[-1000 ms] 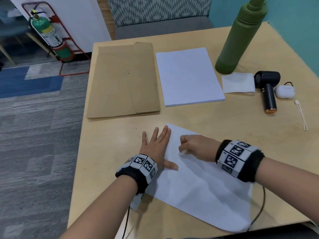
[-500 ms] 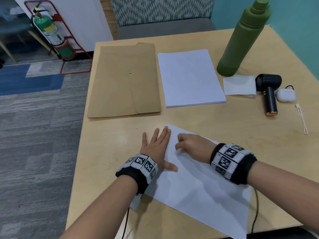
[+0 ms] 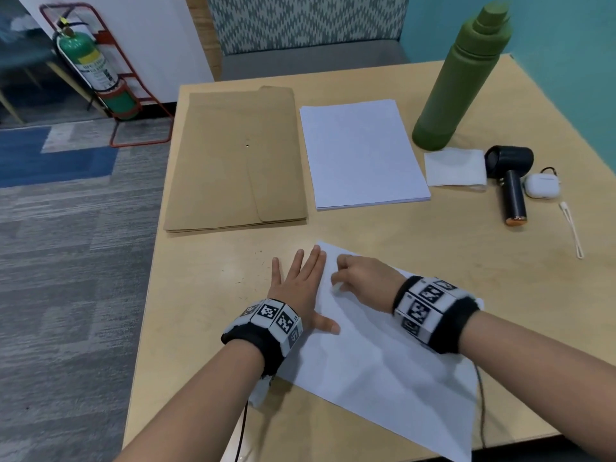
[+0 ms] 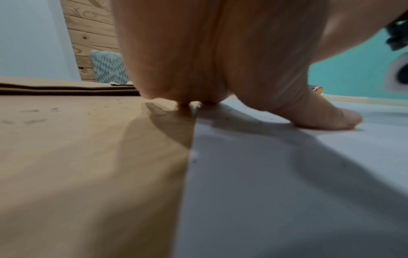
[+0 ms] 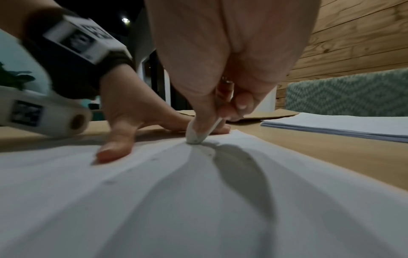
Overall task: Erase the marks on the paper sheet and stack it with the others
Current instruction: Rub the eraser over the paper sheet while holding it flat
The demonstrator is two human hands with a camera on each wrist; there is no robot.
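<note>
A loose white paper sheet [image 3: 383, 365] lies slantwise at the table's near edge, also seen in the wrist views [image 5: 198, 200] [image 4: 287, 192]. My left hand [image 3: 300, 288] lies flat with spread fingers on the sheet's left edge, thumb [image 4: 335, 120] pressing the paper. My right hand [image 3: 360, 275] pinches a small white eraser [image 5: 198, 134] whose tip touches the sheet near its far corner. The paper bulges into ridges in front of the eraser. Farther back lies the stack of white sheets [image 3: 361, 151] [image 5: 344, 127].
A brown envelope [image 3: 236, 158] lies left of the stack. At the right stand a green bottle [image 3: 463, 85], a folded white tissue [image 3: 455, 168], a black handheld fan [image 3: 510, 185], a white earbud case [image 3: 541, 186] and a thin white stick [image 3: 573, 228]. A cable [image 3: 480, 405] hangs off the near edge.
My right hand with the eraser slid a short way back and forth near the sheet's far corner. The left hand stayed flat in place.
</note>
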